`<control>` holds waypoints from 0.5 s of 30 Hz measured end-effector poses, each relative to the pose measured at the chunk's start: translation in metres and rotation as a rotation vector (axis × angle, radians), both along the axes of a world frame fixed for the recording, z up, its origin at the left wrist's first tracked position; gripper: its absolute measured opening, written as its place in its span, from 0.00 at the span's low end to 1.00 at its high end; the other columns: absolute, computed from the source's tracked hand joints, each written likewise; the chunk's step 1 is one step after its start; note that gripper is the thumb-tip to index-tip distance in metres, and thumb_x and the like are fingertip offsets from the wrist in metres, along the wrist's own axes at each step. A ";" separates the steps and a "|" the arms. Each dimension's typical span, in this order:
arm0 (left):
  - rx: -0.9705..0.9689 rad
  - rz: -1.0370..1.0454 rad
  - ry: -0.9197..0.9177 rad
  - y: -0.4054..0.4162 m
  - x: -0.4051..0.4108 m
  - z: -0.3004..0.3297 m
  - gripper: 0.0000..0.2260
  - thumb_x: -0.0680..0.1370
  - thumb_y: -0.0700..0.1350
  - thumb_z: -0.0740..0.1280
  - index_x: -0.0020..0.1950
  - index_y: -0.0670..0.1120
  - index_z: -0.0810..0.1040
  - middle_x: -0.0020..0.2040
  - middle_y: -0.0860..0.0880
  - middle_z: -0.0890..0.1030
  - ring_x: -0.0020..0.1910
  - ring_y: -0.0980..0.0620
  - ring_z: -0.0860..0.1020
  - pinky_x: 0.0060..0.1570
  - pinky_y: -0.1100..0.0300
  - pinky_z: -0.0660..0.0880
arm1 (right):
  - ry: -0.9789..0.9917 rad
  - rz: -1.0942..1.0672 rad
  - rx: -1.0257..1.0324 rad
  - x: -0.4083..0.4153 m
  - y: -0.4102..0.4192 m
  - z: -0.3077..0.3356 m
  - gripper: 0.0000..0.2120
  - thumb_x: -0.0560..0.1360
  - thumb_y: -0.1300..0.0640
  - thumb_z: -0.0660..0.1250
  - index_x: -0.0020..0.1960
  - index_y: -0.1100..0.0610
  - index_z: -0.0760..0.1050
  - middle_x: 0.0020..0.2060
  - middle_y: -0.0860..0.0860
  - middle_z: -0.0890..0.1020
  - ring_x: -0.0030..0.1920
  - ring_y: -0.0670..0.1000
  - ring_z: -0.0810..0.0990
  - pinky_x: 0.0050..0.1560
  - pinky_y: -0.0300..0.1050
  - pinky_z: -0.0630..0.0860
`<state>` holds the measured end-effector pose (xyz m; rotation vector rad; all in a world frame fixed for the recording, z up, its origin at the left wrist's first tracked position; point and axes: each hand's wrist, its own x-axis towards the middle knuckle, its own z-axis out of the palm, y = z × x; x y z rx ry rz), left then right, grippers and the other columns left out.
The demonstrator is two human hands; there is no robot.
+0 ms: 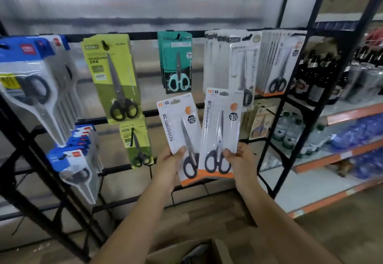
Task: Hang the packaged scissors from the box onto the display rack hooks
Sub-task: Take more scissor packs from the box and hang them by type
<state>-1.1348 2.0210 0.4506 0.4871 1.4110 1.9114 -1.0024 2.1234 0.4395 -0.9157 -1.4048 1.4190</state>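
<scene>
Two white packs of scissors are being held up in front of the display rack [128, 35], below the upper row of hooks. The left pack [179, 133] is leaning to the left and the right pack [221, 133] is standing nearly upright, its lower edge overlapping the left one where the orange bottoms meet. Each is showing black-handled scissors under clear plastic, with a hang slot in the grey tab at the top.

The left hand [169, 163] is gripping the left pack near its bottom, thumb pressed across the front beside the handles and fingers hidden behind. The right hand [241, 160] is pinching the right pack at its lower right edge, fingertips curling over the front.

These packs are looking light and stiff, card-backed with a slick blister front, so they are likely to slide against each other where they overlap. Holding low is giving little control over the slot; a grip nearer the top tab, on the flat card beside the blister, would probably steer it onto a hook more surely.

Around them, green, teal, blue and other white packs are already hanging on the rack. An open cardboard box [192, 252] is sitting below between the forearms. Shelves of bottles [290, 131] are standing off to the right.
</scene>
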 end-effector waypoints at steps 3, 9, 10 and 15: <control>-0.047 0.036 -0.005 -0.002 -0.001 -0.009 0.11 0.80 0.35 0.61 0.49 0.50 0.77 0.46 0.50 0.82 0.43 0.50 0.80 0.42 0.57 0.75 | -0.067 -0.101 -0.051 0.022 0.012 -0.012 0.07 0.73 0.69 0.66 0.48 0.59 0.74 0.37 0.49 0.79 0.36 0.46 0.77 0.29 0.30 0.70; -0.146 0.036 -0.062 -0.016 -0.012 -0.031 0.14 0.80 0.35 0.61 0.66 0.38 0.73 0.60 0.37 0.78 0.54 0.40 0.77 0.50 0.51 0.73 | -0.148 -0.200 -0.221 0.045 0.021 -0.047 0.06 0.74 0.69 0.63 0.48 0.60 0.73 0.41 0.55 0.78 0.43 0.56 0.75 0.39 0.45 0.72; -0.155 0.045 -0.069 -0.018 -0.013 -0.036 0.15 0.79 0.35 0.61 0.66 0.37 0.72 0.61 0.36 0.77 0.55 0.39 0.76 0.52 0.49 0.73 | -0.138 -0.201 -0.252 0.047 0.020 -0.051 0.06 0.74 0.70 0.63 0.47 0.61 0.73 0.41 0.57 0.78 0.44 0.57 0.75 0.42 0.48 0.73; -0.142 -0.009 -0.092 -0.024 -0.017 -0.044 0.10 0.79 0.34 0.60 0.60 0.36 0.73 0.43 0.40 0.83 0.36 0.45 0.81 0.31 0.59 0.78 | -0.111 -0.222 -0.323 0.053 0.023 -0.056 0.08 0.74 0.72 0.59 0.46 0.62 0.72 0.38 0.58 0.76 0.42 0.58 0.73 0.42 0.47 0.72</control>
